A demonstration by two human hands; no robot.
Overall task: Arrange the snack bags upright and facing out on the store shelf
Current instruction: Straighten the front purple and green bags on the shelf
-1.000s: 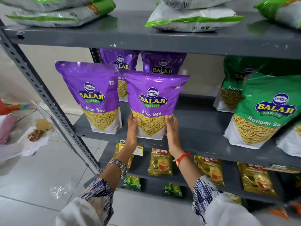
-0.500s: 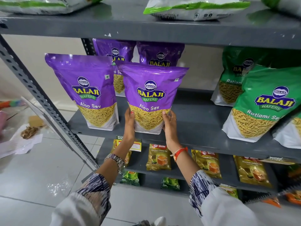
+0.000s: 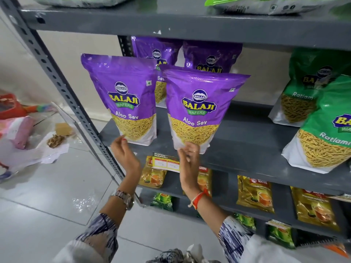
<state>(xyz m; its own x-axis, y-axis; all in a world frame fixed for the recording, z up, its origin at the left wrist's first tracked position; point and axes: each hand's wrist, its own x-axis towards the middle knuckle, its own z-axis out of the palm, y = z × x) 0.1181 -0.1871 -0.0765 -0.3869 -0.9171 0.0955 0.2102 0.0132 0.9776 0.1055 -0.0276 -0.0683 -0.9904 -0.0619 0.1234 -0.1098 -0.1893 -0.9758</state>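
Note:
Two purple Aloo Sev bags stand upright and face out at the front of the grey middle shelf: a left one and a right one. Two more purple bags stand behind them. My left hand hangs just below the left bag's lower corner, fingers apart, holding nothing. My right hand is in front of the right bag's bottom edge, its loosely curled fingertips touching the bag there without gripping it.
Green Ratlami Sev bags lean at the shelf's right. A yellow price tag hangs on the shelf lip. Tea packets fill the lower shelves. A perforated upright post stands at the left, with bags and litter on the floor beyond.
Both hands have let go of the right purple bag's sides and dropped below it; the left hand has moved left under the other bag. The bag stays standing. The camera has shifted left.

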